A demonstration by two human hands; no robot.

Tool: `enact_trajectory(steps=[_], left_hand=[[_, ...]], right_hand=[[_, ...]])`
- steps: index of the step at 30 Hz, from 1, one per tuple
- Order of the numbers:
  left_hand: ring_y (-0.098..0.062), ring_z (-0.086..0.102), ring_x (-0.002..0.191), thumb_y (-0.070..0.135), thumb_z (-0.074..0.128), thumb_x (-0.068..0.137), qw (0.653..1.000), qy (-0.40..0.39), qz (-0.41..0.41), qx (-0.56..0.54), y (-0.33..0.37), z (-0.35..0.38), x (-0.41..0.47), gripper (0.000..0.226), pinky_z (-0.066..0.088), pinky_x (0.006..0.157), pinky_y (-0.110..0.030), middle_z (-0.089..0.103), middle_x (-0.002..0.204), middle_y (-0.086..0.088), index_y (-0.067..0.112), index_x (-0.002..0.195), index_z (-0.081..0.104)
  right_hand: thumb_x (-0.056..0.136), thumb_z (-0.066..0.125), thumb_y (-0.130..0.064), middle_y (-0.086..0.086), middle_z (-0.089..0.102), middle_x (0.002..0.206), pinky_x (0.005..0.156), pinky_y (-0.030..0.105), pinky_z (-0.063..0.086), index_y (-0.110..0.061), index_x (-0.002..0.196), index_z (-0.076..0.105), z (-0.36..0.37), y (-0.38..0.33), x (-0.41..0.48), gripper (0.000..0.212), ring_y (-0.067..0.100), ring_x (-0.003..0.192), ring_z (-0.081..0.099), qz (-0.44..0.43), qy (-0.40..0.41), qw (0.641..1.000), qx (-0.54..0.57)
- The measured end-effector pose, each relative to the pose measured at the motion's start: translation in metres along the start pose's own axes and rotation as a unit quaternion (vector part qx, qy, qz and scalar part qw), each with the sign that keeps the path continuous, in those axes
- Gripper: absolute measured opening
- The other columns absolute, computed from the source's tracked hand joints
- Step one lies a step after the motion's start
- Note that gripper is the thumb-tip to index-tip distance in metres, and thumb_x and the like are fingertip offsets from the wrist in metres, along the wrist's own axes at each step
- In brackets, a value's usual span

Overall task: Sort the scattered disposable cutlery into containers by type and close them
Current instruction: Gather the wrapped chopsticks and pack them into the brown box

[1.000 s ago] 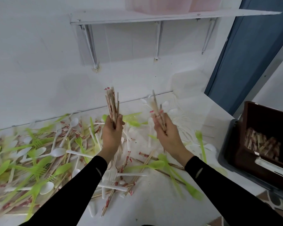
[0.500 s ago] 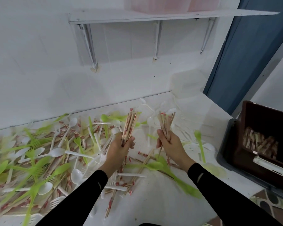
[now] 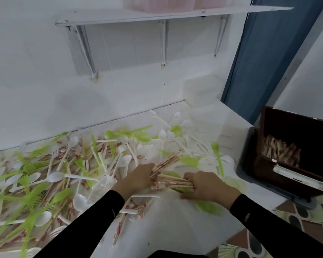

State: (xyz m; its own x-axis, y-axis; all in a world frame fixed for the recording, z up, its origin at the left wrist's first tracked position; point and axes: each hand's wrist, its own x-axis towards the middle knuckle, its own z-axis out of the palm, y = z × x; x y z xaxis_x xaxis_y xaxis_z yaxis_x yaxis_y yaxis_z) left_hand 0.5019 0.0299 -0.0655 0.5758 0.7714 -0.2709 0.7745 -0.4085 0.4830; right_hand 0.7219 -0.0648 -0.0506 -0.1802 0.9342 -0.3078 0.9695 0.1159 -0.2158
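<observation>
Two bundles of wooden chopsticks [image 3: 173,182] with red-printed paper sleeves lie close together, low over the white counter [image 3: 175,222], toward its front-right corner. Left hand [image 3: 140,176] grips one bundle, right hand [image 3: 208,187] the other. Sleeve print is too blurred to read.

Soft, even, cool light; faint shadows under shelf [image 3: 157,15] brackets; wide-angle bending at edges; cutlery pile [image 3: 35,183] at left smeared, whole frame slightly soft
</observation>
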Motion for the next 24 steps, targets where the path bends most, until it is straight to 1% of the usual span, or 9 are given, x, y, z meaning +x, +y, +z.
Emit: enact_trajectory(steps=[2, 4, 8, 11, 15, 17, 20, 22, 24], left_hand=[[-0.026, 0.059, 0.095, 0.018, 0.063, 0.088, 1.000, 0.004, -0.008, 0.023, -0.002, 0.002, 0.000, 0.027, 0.043, 0.077, -0.031, 0.064, 0.104, -0.009, 0.007, 0.112, 0.057], [-0.024, 0.059, 0.090, 0.020, 0.068, 0.085, 1.000, 0.016, -0.015, -0.002, -0.007, 0.003, 0.000, 0.025, 0.043, 0.073, -0.031, 0.064, 0.098, -0.007, 0.007, 0.104, 0.058], [-0.013, 0.053, 0.068, 0.016, 0.077, 0.077, 0.987, 0.074, -0.067, -0.127, -0.013, -0.004, -0.001, 0.022, 0.040, 0.058, -0.019, 0.057, 0.076, 0.002, 0.012, 0.085, 0.057], [-0.013, 0.052, 0.058, 0.015, 0.074, 0.080, 0.975, 0.122, -0.105, -0.155, -0.021, -0.021, 0.003, 0.021, 0.041, 0.052, -0.023, 0.055, 0.070, 0.001, 0.015, 0.077, 0.054], [-0.024, 0.054, 0.067, 0.015, 0.070, 0.085, 0.963, 0.174, -0.140, -0.151, -0.036, -0.037, 0.006, 0.018, 0.039, 0.058, -0.028, 0.055, 0.077, -0.006, 0.009, 0.083, 0.053], [-0.022, 0.052, 0.069, 0.017, 0.067, 0.088, 0.964, 0.197, -0.137, -0.118, -0.034, -0.037, 0.003, 0.017, 0.035, 0.055, -0.026, 0.053, 0.076, -0.004, 0.006, 0.087, 0.054], [-0.015, 0.049, 0.060, 0.026, 0.069, 0.088, 0.972, 0.202, -0.087, -0.085, -0.022, -0.028, -0.006, 0.022, 0.033, 0.051, -0.020, 0.051, 0.069, 0.001, 0.005, 0.085, 0.062], [-0.013, 0.055, 0.063, 0.031, 0.073, 0.085, 0.975, 0.187, -0.065, -0.096, -0.022, -0.016, -0.012, 0.020, 0.040, 0.057, -0.022, 0.058, 0.070, 0.002, 0.014, 0.080, 0.064], [-0.006, 0.055, 0.061, 0.032, 0.074, 0.085, 0.976, 0.179, -0.061, -0.107, -0.025, -0.007, -0.019, 0.022, 0.039, 0.055, -0.017, 0.057, 0.066, 0.007, 0.023, 0.074, 0.057]], right_hand=[[0.083, 0.059, -0.066, -0.001, 0.063, 0.102, 0.071, 0.033, 0.043, -0.024, 0.107, 0.054, 0.008, 0.005, -0.003, 0.049, 0.020, 0.096, 0.060, 0.020, -0.004, 1.000, -0.009], [0.087, 0.058, -0.057, 0.000, 0.064, 0.104, 0.071, 0.031, 0.043, -0.023, 0.106, 0.056, 0.011, 0.007, -0.004, 0.039, 0.021, 0.098, 0.060, 0.033, 0.002, 0.999, 0.001], [0.088, 0.055, -0.044, 0.000, 0.062, 0.095, 0.064, 0.028, 0.038, -0.022, 0.096, 0.058, 0.004, 0.011, -0.003, 0.023, 0.020, 0.090, 0.060, 0.055, 0.005, 0.998, -0.015], [0.086, 0.056, -0.039, -0.002, 0.054, 0.086, 0.062, 0.028, 0.037, -0.021, 0.086, 0.052, -0.015, 0.014, 0.006, 0.018, 0.020, 0.084, 0.058, 0.075, 0.017, 0.997, -0.011], [0.085, 0.056, -0.035, -0.001, 0.060, 0.086, 0.061, 0.029, 0.040, -0.016, 0.091, 0.060, -0.035, 0.022, 0.029, 0.020, 0.021, 0.082, 0.060, 0.123, 0.078, 0.989, 0.006], [0.087, 0.055, -0.035, 0.000, 0.061, 0.090, 0.064, 0.030, 0.041, -0.016, 0.092, 0.060, -0.034, 0.026, 0.039, 0.021, 0.023, 0.087, 0.062, 0.133, 0.080, 0.988, 0.013], [0.093, 0.054, -0.042, -0.002, 0.058, 0.090, 0.067, 0.031, 0.039, -0.021, 0.091, 0.054, -0.026, 0.020, 0.039, 0.021, 0.022, 0.092, 0.061, 0.113, 0.082, 0.989, 0.043], [0.094, 0.055, -0.048, -0.006, 0.057, 0.083, 0.065, 0.030, 0.039, -0.025, 0.087, 0.054, -0.017, 0.010, 0.034, 0.024, 0.018, 0.083, 0.057, 0.077, 0.069, 0.991, 0.086], [0.091, 0.058, -0.052, -0.010, 0.053, 0.078, 0.060, 0.029, 0.036, -0.028, 0.085, 0.056, -0.005, 0.001, 0.026, 0.025, 0.014, 0.079, 0.054, 0.040, 0.047, 0.992, 0.106]])
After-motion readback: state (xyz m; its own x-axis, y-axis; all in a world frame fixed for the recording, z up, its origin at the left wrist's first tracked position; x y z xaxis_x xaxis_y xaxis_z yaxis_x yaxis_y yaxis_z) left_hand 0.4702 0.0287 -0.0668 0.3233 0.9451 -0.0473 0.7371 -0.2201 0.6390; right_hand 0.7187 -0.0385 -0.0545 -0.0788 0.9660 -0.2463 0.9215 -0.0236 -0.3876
